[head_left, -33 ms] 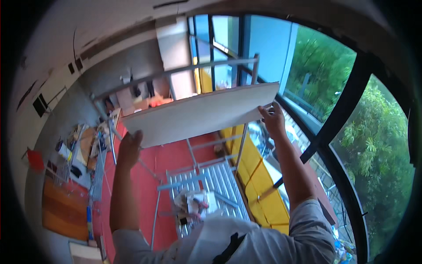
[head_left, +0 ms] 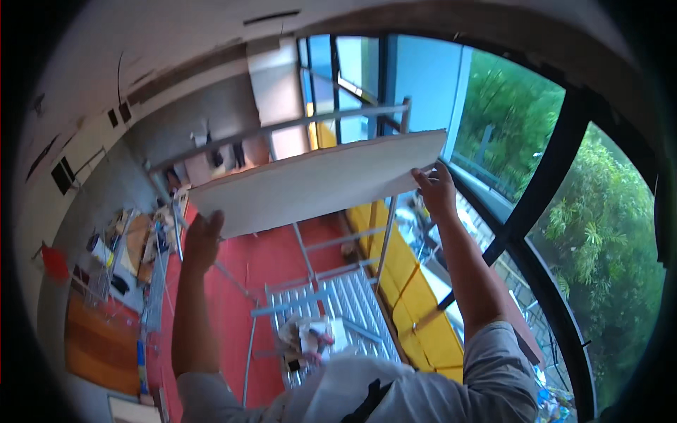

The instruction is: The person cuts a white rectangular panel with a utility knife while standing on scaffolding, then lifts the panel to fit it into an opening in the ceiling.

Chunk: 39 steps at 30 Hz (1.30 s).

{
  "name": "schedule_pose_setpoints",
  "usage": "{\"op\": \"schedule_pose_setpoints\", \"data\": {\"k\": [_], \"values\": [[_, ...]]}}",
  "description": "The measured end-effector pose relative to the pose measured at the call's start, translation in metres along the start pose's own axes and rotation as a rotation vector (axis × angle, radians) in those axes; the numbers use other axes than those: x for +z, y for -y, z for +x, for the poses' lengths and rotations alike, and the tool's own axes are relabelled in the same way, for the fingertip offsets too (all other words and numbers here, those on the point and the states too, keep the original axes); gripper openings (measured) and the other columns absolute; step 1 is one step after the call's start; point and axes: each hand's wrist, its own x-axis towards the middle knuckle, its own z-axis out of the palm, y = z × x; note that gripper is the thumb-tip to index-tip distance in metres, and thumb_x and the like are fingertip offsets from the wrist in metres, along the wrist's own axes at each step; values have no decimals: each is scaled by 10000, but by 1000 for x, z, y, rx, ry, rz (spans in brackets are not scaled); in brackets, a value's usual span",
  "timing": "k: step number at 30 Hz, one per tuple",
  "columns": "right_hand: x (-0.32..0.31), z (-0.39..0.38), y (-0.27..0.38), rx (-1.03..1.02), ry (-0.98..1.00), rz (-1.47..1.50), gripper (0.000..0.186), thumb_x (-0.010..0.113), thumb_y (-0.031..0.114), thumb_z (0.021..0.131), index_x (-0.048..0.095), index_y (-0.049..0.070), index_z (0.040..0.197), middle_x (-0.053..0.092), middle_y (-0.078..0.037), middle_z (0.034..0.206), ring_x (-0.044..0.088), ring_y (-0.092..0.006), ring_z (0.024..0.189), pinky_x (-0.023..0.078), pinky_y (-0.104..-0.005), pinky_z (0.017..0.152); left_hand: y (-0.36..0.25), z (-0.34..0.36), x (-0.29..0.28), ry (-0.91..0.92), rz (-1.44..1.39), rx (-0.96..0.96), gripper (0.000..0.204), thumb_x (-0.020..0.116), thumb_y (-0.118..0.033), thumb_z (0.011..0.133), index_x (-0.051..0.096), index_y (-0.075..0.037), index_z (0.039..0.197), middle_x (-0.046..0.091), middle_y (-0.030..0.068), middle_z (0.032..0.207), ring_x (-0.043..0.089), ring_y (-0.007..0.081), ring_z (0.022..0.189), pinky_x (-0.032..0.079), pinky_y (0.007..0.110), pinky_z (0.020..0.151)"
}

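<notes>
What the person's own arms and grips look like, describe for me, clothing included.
The left grip and right grip are bare, with no glove or wristband showing. The left forearm and right forearm are uncovered below a short grey left sleeve and matching right sleeve.

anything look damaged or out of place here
The white panel has a rough, brownish far edge that looks uneven, while its near edge looks straighter. Below, a loose jumble of items on the silver platform looks untidy.
</notes>
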Motion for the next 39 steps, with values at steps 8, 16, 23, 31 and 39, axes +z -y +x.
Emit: {"op": "schedule_pose_setpoints", "data": {"k": [8, 16, 23, 31, 39], "values": [[5, 103, 208, -495, -112, 87, 549, 753, 323, 925, 578, -34, 1303, 661, -171, 1118, 677, -201, 892, 589, -311, 696, -148, 100, -91, -496, 592, 250, 621, 733, -386, 916, 538, 23, 1339, 667, 226, 1252, 641, 355, 1186, 476, 441, 994], [43, 188, 330, -536, -231, -41, 548, 701, 440, 943, 629, -25, 1224, 683, -184, 1070, 689, -274, 922, 559, -420, 842, -270, 175, -140, -888, 370, 675, 718, 725, -480, 896, 521, 69, 1311, 640, 251, 1280, 630, 382, 1187, 470, 440, 1018], [56, 222, 399, -636, -350, -461, 509, 460, 404, 1055, 627, -19, 1284, 705, -261, 1105, 662, -414, 1059, 518, -470, 942, -317, 234, -178, -951, 500, 687, 764, 718, -538, 875, 563, 101, 1265, 655, 281, 1245, 632, 407, 1184, 487, 451, 1004], [26, 346, 408, -957, -696, -1250, 383, 388, 283, 1070, 665, 153, 1300, 757, -165, 1015, 706, -357, 1006, 501, -478, 959, -361, 248, -142, -1149, 379, 700, 917, 765, -559, 816, 466, 144, 1324, 647, 299, 1244, 629, 409, 1193, 486, 424, 1027], [24, 347, 411, -894, -791, -1071, 379, 421, 306, 1063, 766, 149, 1064, 751, -169, 907, 698, -359, 918, 505, -465, 889, -372, 256, -132, -1115, 293, 790, 933, 810, -525, 794, 393, 114, 1331, 638, 287, 1270, 626, 389, 1209, 477, 410, 1047]]}}
